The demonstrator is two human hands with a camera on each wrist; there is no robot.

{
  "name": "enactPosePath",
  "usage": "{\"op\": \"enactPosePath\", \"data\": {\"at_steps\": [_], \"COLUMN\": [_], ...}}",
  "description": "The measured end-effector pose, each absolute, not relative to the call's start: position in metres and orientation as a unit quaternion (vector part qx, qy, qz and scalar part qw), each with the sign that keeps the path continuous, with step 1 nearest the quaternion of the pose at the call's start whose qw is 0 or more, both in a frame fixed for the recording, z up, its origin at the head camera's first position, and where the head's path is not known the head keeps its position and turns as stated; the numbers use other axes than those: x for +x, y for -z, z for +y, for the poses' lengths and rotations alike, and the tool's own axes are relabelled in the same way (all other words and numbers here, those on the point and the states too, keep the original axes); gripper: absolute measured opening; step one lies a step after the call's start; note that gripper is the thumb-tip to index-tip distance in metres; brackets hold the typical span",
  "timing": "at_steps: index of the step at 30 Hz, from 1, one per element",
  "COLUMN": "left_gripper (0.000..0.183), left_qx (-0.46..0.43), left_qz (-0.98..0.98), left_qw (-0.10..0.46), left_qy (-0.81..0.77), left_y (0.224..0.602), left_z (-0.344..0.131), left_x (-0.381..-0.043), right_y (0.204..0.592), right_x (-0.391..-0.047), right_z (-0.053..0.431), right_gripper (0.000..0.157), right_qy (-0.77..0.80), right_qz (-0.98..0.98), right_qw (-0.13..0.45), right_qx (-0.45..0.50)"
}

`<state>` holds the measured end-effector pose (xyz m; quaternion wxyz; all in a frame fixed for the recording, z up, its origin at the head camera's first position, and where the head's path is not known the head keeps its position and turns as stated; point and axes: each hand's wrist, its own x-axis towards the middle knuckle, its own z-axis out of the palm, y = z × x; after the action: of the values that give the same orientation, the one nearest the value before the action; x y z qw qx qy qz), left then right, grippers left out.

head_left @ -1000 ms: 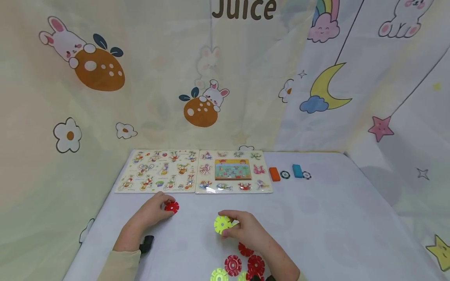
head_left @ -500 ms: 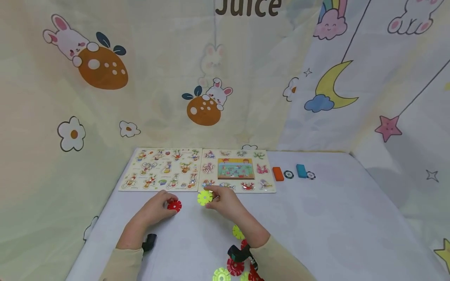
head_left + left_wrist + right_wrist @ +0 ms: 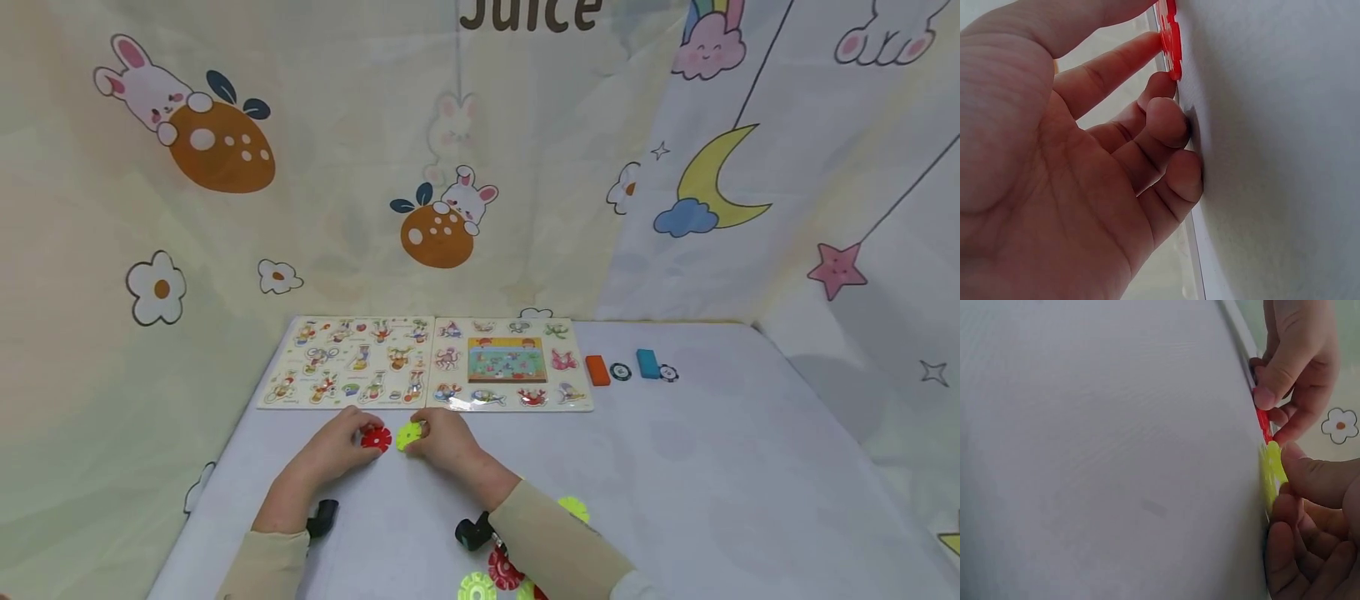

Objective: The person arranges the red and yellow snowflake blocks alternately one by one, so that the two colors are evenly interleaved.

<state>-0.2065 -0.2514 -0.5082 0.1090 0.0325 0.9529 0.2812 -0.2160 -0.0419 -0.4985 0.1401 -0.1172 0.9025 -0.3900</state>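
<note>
Two hands meet just in front of the boards here, and it's close work. The left hand [image 3: 332, 445] pinches the red disc [image 3: 378, 440] between thumb and forefinger, its other fingers loosely bent, their tips down near the tabletop. Opposite, the right hand [image 3: 452, 444] has the yellow disc [image 3: 407, 435] nipped by its edge, fingers mostly closed. Rim faces rim: from above a sliver of white shows between the discs, while the right wrist's view runs them almost together, so contact is hard to call.

Now, the risks. Those rims are notched, and the yellow disc looks slightly tilted against the red; if the slots aren't lined up, a push could make one skid off the other. Each grip covers only a bit of rim, so a hard shove might twist a disc out of the fingertips. And the fingers crowd the notches: a thumb creeping forward could well block the meeting edges.

Watch the surroundings too! The left board [image 3: 345, 358] and right board [image 3: 507, 398] lie just beyond the knuckles, so a slip forward could nudge them. Below the right forearm, a loose red disc [image 3: 505, 570] and loose yellow disc [image 3: 477, 587] sit on the table [image 3: 720, 467], with another yellow piece [image 3: 573, 508] peeking past the sleeve [image 3: 558, 542]; a dropped elbow might scatter the lot.
</note>
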Motion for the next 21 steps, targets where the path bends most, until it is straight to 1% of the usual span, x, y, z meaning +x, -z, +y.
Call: {"op": "enactPosePath", "data": {"at_steps": [3,8,11,17,21], "left_gripper": [0.040,0.039,0.039,0.047,0.047], "left_qx": [0.031,0.027,0.036,0.074,0.091], "left_qz": [0.952,0.950,0.955,0.968,0.964], "left_qw": [0.108,0.106,0.101,0.079,0.100], "left_qy": [-0.285,-0.292,-0.276,-0.227,-0.230], "left_y": [0.508,0.507,0.506,0.499,0.497], "left_z": [-0.252,-0.251,-0.249,-0.233,-0.217], "left_x": [-0.206,-0.208,-0.209,-0.208,-0.207], "right_y": [0.500,0.499,0.501,0.503,0.503], "right_x": [-0.216,-0.218,-0.220,-0.220,-0.219], "right_z": [-0.041,-0.038,-0.038,-0.039,-0.039], "right_gripper": [0.046,0.037,0.036,0.035,0.034], "right_qy": [0.371,0.375,0.375,0.379,0.383], "right_qz": [0.910,0.907,0.907,0.907,0.905], "right_qw": [0.140,0.150,0.149,0.149,0.149], "right_qx": [-0.117,-0.118,-0.121,-0.111,-0.109]}}
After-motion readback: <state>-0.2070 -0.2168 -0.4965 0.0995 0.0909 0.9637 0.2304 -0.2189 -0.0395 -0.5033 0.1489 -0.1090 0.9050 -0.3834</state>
